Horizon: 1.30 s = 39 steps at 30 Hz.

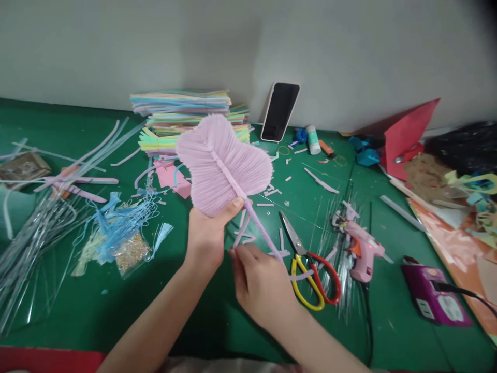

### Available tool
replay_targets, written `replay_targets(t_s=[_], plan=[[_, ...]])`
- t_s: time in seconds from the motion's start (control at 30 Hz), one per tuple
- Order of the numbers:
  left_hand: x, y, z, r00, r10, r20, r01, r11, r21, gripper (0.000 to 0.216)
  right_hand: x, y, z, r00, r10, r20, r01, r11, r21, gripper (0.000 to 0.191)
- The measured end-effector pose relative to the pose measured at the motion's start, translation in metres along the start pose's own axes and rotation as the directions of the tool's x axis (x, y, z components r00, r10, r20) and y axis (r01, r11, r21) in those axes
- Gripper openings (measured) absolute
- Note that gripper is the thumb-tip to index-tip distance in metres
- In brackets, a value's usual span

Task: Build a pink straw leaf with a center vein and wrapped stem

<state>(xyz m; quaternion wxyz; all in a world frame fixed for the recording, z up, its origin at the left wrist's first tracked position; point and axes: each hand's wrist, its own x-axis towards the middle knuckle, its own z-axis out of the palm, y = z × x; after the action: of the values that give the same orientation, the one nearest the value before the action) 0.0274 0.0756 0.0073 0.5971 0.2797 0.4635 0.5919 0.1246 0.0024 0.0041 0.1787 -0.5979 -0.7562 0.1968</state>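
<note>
A lilac fan-shaped piece [225, 166] made of fuzzy pipe cleaners, with a lobed outline, is held up over the table. My left hand [207, 235] is closed on its lower part, the thumb pressed on the central rib where the wrapped stem [261, 227] begins. The stem slants down to the right, passing behind my right hand [264, 285]. My right fingers are pinched around a loose lilac pipe cleaner [243, 231] just below the stem's top. Scissors [301, 248] with one yellow and one red handle lie to the right of my right hand, blades apart.
Bundled pipe cleaners [180, 103] and a propped phone [281, 111] stand by the wall. Blue tassels [120, 223] and a bag of gold beads [132, 254] lie left. A pink glue gun [363, 246], its cord and a purple box [437, 295] are right.
</note>
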Motion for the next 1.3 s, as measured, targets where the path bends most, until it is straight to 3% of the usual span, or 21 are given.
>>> replay_targets(t_s=[0.13,0.27,0.33,0.43,0.57,0.67,0.73,0.8,0.93,1.0,1.1,1.2,1.3], plan=[[0.0,-0.004,-0.002,0.981,0.17,-0.089,-0.15,0.968,0.2,0.025,-0.005,-0.02,-0.024,0.999,0.011,-0.031,-0.009,0.999,0.053,0.026],[0.001,-0.001,-0.006,0.954,0.296,-0.05,-0.271,0.921,0.28,0.024,0.01,0.002,-0.073,0.992,-0.063,-0.113,0.053,0.995,-0.087,0.026],[0.0,0.002,-0.008,0.962,0.271,-0.024,-0.255,0.931,0.261,0.025,0.023,0.025,-0.094,0.99,-0.075,-0.122,0.058,0.988,-0.143,0.028],[-0.002,0.007,-0.01,0.99,0.123,0.069,-0.133,0.979,0.155,0.023,0.043,0.06,-0.107,0.996,-0.084,-0.037,0.082,0.995,-0.052,0.027],[-0.002,0.015,-0.008,0.983,-0.076,0.165,0.079,0.997,-0.008,0.023,0.052,0.081,-0.088,0.996,-0.079,0.027,0.076,0.992,0.096,0.027],[0.002,0.017,-0.006,0.982,-0.112,0.149,0.127,0.987,-0.095,0.026,0.042,0.071,-0.054,0.994,-0.063,0.092,0.045,0.98,0.192,0.029],[0.006,0.013,-0.004,0.988,-0.089,0.126,0.106,0.986,-0.127,0.03,0.029,0.055,-0.028,0.991,-0.05,0.122,0.021,0.974,0.224,0.028],[0.008,0.008,-0.002,0.996,-0.043,0.079,0.051,0.993,-0.111,0.028,0.016,0.033,-0.004,0.998,0.024,0.06,-0.038,0.971,0.234,0.027],[0.007,0.0,0.0,0.985,0.157,-0.075,-0.138,0.967,0.216,0.024,-0.001,-0.011,0.012,0.997,0.073,-0.021,-0.067,0.972,0.225,0.027],[0.006,0.001,-0.001,0.951,0.298,-0.081,-0.243,0.883,0.402,0.023,-0.004,-0.021,-0.003,0.998,0.046,-0.043,-0.036,0.976,0.213,0.026],[0.006,0.006,-0.004,0.893,0.45,-0.018,-0.381,0.775,0.503,0.019,0.0,-0.015,-0.045,0.995,-0.041,-0.093,0.053,0.99,0.128,0.027],[0.006,0.009,-0.007,0.903,0.429,0.022,-0.389,0.796,0.464,0.022,0.013,0.013,-0.087,0.982,-0.108,-0.157,0.104,0.994,-0.036,0.024],[0.004,0.01,-0.008,0.956,0.288,0.052,-0.289,0.906,0.308,0.026,0.029,0.047,-0.106,0.968,-0.129,-0.217,0.107,0.988,-0.111,0.024]])
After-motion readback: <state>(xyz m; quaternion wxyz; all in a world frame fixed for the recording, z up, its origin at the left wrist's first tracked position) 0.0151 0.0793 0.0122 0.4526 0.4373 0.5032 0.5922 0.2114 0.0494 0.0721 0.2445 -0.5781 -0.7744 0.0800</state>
